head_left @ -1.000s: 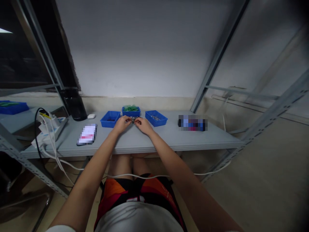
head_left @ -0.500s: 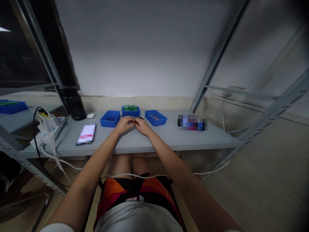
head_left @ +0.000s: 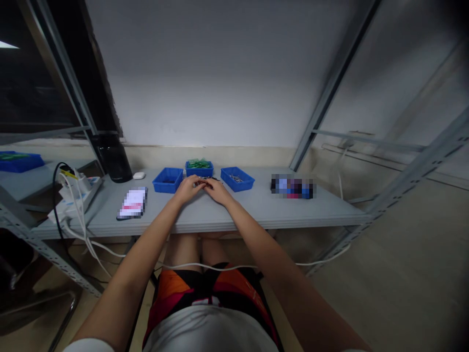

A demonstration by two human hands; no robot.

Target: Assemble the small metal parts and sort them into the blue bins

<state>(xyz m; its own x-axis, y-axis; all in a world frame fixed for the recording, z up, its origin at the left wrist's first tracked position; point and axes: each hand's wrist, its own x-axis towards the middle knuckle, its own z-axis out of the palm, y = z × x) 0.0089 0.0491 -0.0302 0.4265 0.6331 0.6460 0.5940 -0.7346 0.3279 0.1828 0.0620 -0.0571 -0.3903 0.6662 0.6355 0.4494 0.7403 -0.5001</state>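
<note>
My left hand (head_left: 189, 188) and my right hand (head_left: 217, 190) meet over the middle of the grey tabletop (head_left: 205, 215). Fingers of both are bent together around something too small to make out. Just beyond them lie small dark and silvery pieces (head_left: 213, 179), partly covered by the hands. A blue bin (head_left: 167, 188) with a few dark bits in it stands beside my left hand. Behind the hands is another blue bin (head_left: 200, 172) full of green pieces (head_left: 200, 164). To the right, a third blue bin (head_left: 242, 186) holds thin metallic pieces (head_left: 236, 178).
At the left are a phone (head_left: 132, 203), a white earphone case (head_left: 138, 175), a black bottle (head_left: 114, 159) and a power strip (head_left: 78, 200) with cables. A blurred-out object (head_left: 292, 187) lies at the right. Metal shelf posts (head_left: 335, 88) frame the table, with a wall behind.
Both hands stay together at the same spot, with only slight finger movement. The whole view has shifted a little; the bins and other objects have not moved on the table.
</note>
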